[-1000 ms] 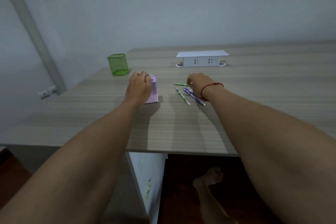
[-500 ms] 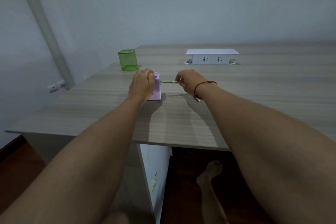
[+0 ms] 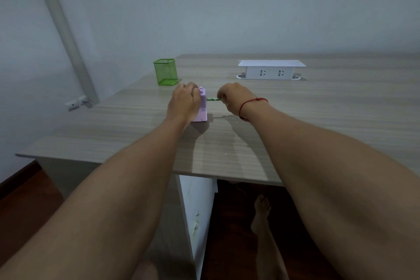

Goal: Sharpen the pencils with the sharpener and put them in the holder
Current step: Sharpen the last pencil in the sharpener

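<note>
At frame centre, the right hand [image 3: 233, 100] has its grip pinched on a green patterned pencil [image 3: 212, 99], most of it hidden in the fist, its tip inside the small lilac plastic sharpener [image 3: 202, 107]. The left hand [image 3: 183, 103] wraps that sharpener, covering its left side. Beyond, upper left on the wood-grain desk [image 3: 318, 120], stands a green mesh holder [image 3: 165, 72]; upper right, a white socket box [image 3: 270, 70].

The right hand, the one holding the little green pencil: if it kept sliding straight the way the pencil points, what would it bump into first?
Most likely the purple sharpener. The right hand aims the green pencil leftward into its side, with the left hand bracing it from the other side. How deep the tip already sits is hidden.
</note>
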